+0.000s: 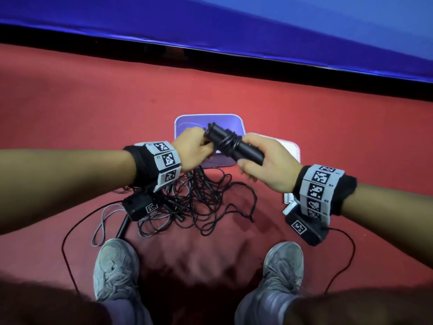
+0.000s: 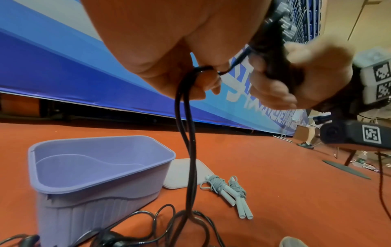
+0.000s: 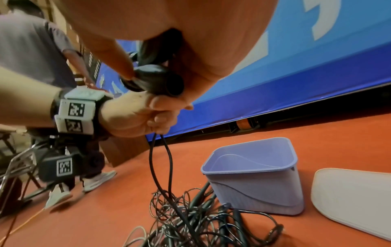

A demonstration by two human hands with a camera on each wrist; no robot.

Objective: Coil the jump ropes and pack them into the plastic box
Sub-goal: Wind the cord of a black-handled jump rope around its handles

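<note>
Above the box rim (image 1: 208, 115), both hands (image 1: 262, 163) around black handles (image 1: 236, 146).

red floor (image 1: 93, 102) | blue banner (image 1: 234, 19) along far edge | grey shoes (image 1: 116, 268) | bystander (image 3: 31, 50)

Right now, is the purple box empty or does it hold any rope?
Empty. The purple plastic box shows only its bare bottom; its white lid lies off beside it.

Your head camera looked steeply down from above; each wrist camera sat close under its palm, facing far. All three shared the purple box (image 1: 230, 121) (image 2: 101, 167) (image 3: 253, 175).
</note>
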